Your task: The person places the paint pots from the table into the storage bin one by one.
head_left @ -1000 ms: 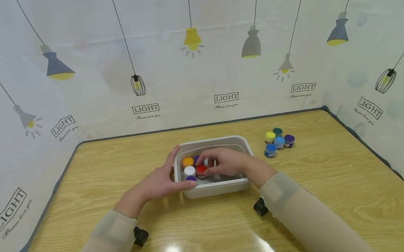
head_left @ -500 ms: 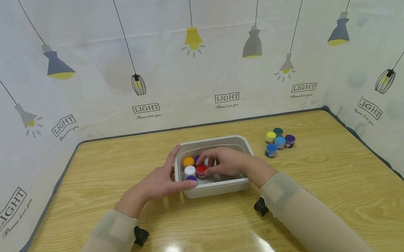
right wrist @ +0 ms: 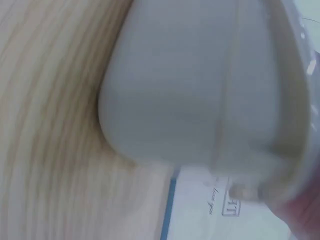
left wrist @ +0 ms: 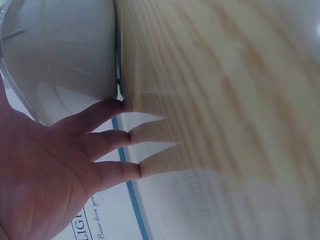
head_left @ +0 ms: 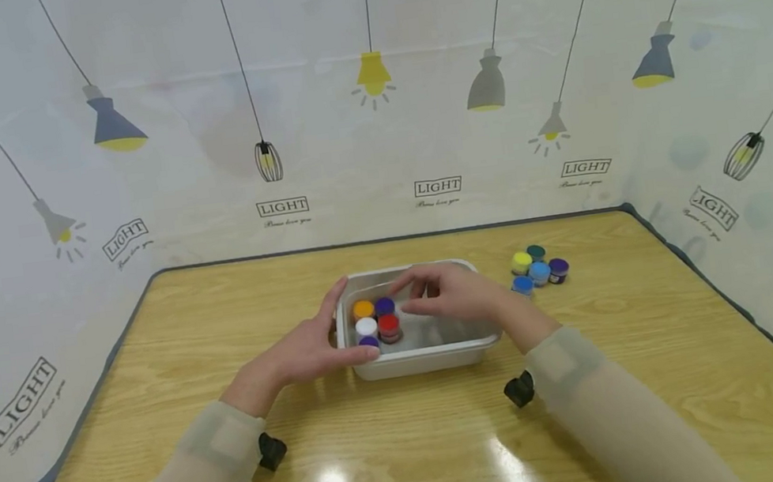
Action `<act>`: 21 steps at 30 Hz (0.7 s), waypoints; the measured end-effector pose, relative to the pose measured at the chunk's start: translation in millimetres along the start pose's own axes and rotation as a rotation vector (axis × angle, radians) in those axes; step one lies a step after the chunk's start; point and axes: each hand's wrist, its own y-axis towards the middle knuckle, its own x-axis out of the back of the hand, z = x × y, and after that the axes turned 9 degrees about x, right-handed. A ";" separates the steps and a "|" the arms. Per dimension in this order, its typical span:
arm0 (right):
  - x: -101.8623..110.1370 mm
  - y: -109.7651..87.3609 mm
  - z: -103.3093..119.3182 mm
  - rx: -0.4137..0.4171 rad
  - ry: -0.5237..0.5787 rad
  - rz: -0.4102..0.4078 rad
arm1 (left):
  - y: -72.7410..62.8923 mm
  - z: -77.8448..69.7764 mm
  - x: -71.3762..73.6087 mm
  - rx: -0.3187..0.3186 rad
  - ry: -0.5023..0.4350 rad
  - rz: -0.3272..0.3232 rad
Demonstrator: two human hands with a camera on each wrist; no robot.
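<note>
A white plastic bin [head_left: 429,361] stands on the table, with several small paint jars in its left part. Among them are a red-lidded jar [head_left: 389,326], an orange-lidded one [head_left: 363,309], a white-lidded one [head_left: 366,327] and two with purple lids, the front purple lid [head_left: 369,342] partly hidden by my left thumb. My left hand [head_left: 306,351] spans the bin's left end, thumb along the front rim. In the left wrist view, its straight fingers [left wrist: 117,172] reach down to the tabletop. Over the bin's middle, my right hand [head_left: 460,292] holds nothing, its fingers loosely bent.
Right of the bin, several more jars stand grouped on the wooden table [head_left: 410,445]: yellow [head_left: 521,261], dark green [head_left: 536,252], light blue [head_left: 539,273], purple [head_left: 558,269] and blue [head_left: 523,285]. A lamp-print sheet [head_left: 346,134] borders the table's back and sides.
My right hand has let go of the red-lidded jar and drawn up and to the right. That jar stays beside the white-lidded one. The left hand keeps its place on the bin.
</note>
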 end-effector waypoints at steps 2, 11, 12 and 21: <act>7.6 -7.6 -0.1 0.007 0.000 -0.021 | 0.3 0.1 0.2 0.003 -0.002 0.003; 39.4 -49.5 -14.7 -0.027 0.011 -0.128 | 0.3 1.4 0.4 0.000 -0.010 -0.005; 42.9 -55.2 -17.8 -0.028 0.011 -0.141 | 0.3 1.4 0.3 -0.001 -0.011 -0.003; 67.5 -106.4 -54.2 -0.101 -0.024 -0.197 | 1.2 1.3 -1.2 -0.001 -0.003 -0.006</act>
